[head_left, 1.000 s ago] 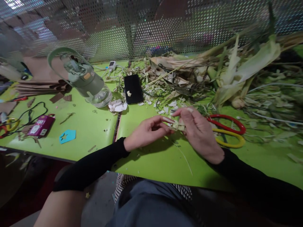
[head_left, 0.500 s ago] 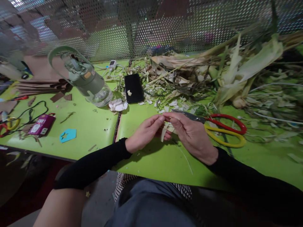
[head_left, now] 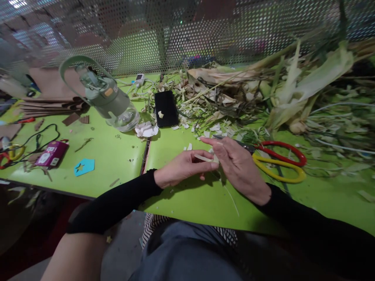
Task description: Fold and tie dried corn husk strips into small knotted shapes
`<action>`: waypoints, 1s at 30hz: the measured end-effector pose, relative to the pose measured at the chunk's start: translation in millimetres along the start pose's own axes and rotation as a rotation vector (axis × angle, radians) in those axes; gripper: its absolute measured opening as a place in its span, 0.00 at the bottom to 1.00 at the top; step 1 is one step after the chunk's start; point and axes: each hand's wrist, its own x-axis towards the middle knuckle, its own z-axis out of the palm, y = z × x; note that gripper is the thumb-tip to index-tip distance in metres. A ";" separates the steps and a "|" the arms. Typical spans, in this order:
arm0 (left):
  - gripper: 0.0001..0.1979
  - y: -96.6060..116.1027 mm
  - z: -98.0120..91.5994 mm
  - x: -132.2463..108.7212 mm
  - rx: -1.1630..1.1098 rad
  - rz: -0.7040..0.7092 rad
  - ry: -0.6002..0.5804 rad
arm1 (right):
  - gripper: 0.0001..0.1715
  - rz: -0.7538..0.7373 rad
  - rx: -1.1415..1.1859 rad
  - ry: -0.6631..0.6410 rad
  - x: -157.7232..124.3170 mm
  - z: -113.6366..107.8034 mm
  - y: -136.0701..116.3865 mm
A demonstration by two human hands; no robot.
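Note:
My left hand (head_left: 187, 166) pinches a thin, pale strip of corn husk (head_left: 201, 157) between thumb and fingers, in front of my right hand. My right hand (head_left: 237, 169) is curled close beside it, its thumb and fingers around the other end of the husk piece; its index finger points out to the left. A fine pale thread hangs from below the hands onto the table. Just right of my right hand lie scissors (head_left: 302, 157) with one red and one yellow handle, their blades partly behind that hand. Small cut husk scraps (head_left: 215, 127) lie beyond the fingers.
A black phone (head_left: 166, 109) and a green-lidded water bottle (head_left: 111, 99) stand behind on the green table (head_left: 114, 156). Dried corn husks (head_left: 299, 93) are heaped at the back right. A purple box (head_left: 52, 155) and a blue tag (head_left: 84, 167) lie left. A perforated screen (head_left: 131, 43) rises behind.
My left hand has moved right and slightly down, its thumb shifting to my right hand's palm side. The husk strip now points left from between the hands. My right index finger has extended.

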 end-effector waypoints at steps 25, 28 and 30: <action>0.11 17.9 -19.7 2.0 0.267 0.185 0.255 | 0.28 0.067 0.009 -0.266 9.8 -16.8 0.4; 0.11 23.1 -26.5 1.9 0.292 0.232 0.289 | 0.26 0.041 0.006 -0.279 12.2 -21.9 2.2; 0.10 24.2 -27.6 1.8 0.286 0.239 0.297 | 0.24 0.027 -0.012 -0.258 12.8 -24.0 2.8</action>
